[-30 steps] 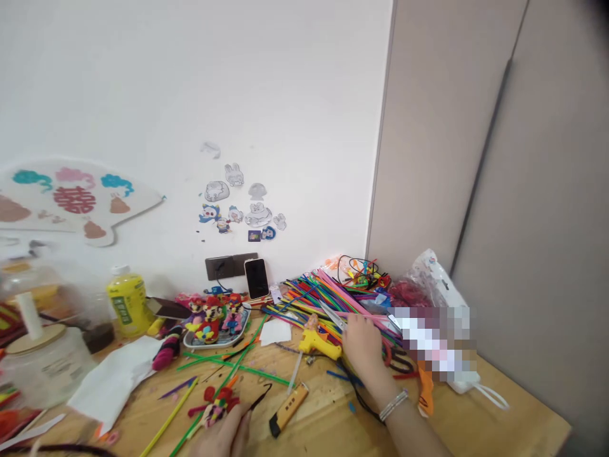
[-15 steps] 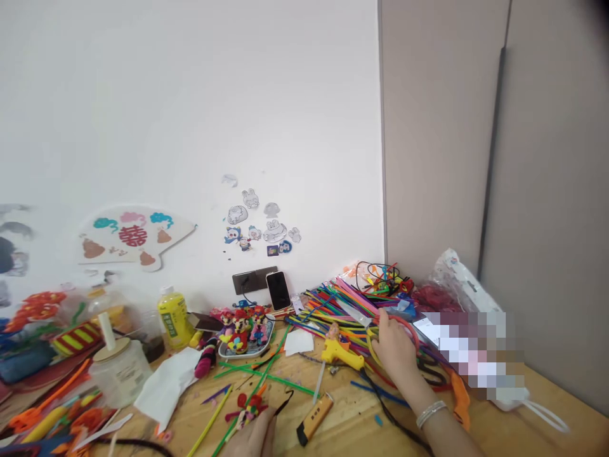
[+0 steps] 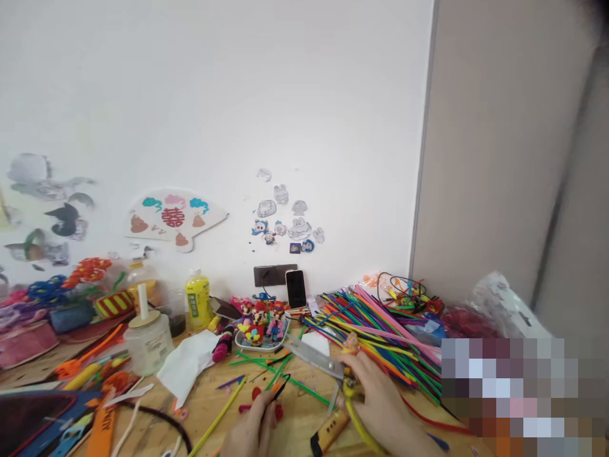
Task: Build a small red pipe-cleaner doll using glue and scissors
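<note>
L hand (image 3: 251, 426) pinching small red figure (image 3: 257, 394) & dark strip (image 3: 280, 388); R hand (image 3: 375, 395) w/ fingers curled round scissors (image 3: 316, 359), blades twd tray (image 3: 259, 348) w/ 3 dolls (image 3: 258, 322); orange-black tool (image 3: 330, 431) btwn hands.

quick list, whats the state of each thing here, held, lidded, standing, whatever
Scissors: held in the right grip; blades open or shut unclear
Small red figure: held in the left grip, partly hidden
Phone: propped up, screen dark
Yellow bottle: upright, capped
Glass jar: upright, wooden lid on
Pipe cleaners: loose, heaped
Tray: holding figures
</note>
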{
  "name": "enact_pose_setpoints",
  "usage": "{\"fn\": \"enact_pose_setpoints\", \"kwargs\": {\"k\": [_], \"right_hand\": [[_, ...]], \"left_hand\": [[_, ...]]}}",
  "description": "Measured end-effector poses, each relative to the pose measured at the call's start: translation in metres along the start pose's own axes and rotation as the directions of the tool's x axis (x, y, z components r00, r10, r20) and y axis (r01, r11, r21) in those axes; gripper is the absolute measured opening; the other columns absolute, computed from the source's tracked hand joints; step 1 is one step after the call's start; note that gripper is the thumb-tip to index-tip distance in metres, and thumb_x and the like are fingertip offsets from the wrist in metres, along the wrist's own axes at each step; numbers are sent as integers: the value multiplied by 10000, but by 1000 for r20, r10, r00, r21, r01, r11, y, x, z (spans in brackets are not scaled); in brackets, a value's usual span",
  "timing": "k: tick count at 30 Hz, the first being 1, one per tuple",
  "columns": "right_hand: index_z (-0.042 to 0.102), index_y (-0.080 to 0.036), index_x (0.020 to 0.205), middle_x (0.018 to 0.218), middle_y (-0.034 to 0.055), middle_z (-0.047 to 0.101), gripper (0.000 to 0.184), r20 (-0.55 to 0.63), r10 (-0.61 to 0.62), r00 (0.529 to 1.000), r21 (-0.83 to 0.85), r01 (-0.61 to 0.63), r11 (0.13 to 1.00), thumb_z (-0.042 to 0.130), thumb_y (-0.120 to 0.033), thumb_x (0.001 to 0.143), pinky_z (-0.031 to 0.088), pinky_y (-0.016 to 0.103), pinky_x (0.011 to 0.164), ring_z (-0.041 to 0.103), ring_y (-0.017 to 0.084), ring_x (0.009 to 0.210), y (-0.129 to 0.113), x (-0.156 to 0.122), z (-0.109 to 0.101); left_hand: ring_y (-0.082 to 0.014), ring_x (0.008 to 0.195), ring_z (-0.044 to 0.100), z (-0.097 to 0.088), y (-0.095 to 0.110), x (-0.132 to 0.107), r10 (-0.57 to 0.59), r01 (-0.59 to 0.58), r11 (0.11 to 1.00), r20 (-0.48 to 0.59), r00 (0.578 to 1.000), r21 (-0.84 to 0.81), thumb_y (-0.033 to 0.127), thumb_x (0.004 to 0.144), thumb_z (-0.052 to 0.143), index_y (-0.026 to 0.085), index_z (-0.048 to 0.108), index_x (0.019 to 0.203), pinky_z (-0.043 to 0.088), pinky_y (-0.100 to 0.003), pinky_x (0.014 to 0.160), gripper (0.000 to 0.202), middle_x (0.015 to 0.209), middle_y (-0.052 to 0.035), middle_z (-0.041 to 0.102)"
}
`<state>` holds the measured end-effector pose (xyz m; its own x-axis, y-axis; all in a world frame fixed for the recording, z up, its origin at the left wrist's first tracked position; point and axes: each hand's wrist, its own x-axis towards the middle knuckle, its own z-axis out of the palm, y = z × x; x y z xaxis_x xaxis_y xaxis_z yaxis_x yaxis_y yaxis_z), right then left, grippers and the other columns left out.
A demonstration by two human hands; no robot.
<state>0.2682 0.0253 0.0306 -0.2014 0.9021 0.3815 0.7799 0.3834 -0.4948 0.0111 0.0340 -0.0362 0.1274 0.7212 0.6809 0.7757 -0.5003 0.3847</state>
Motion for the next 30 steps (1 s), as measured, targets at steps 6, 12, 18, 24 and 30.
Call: {"fn": "enact_pose_setpoints", "kwargs": {"k": [6,12,18,24,30], "right_hand": [[477,-194,1120,1097,84,564,484,219,56,974,57,-70,996,568,-248,648,384,291,852,518,237,1034,-20,-10,13],[506,-202,1079,1016,72,610,446,284,59,957,49,-76,996,576,-264,643,407,283,750,574,233,894,-25,-12,21],[515,-198,1056,984,72,625,412,305,53,951,34,-67,997,567,-261,651,405,279,713,582,234,867,-24,-15,27],[514,-191,1053,982,75,626,412,316,59,947,12,-66,998,569,-252,649,397,271,707,573,231,868,-25,-14,27],[517,-202,1034,970,60,616,399,318,21,948,47,-38,998,592,-257,646,381,268,717,561,220,867,-25,-15,31]], "left_hand": [[-160,557,677,-8,4,6,-61,60,998,-16,998,-19,341,866,392,238,598,912,538,-218,516,235,671,-11,721],[-144,484,644,-4,2,1,-55,55,997,-7,998,-58,332,873,377,224,590,945,517,-205,469,249,598,6,687],[-153,556,673,-3,-2,-2,-46,46,998,-20,999,-33,318,873,388,227,589,947,539,-213,527,233,670,-14,718],[-139,529,668,-8,3,1,-16,16,1000,-21,1000,5,298,881,373,224,575,982,527,-186,499,237,645,1,717],[-135,533,673,-6,4,-3,83,-81,995,-28,996,58,277,889,368,213,545,999,521,-177,503,218,633,0,707]]}}
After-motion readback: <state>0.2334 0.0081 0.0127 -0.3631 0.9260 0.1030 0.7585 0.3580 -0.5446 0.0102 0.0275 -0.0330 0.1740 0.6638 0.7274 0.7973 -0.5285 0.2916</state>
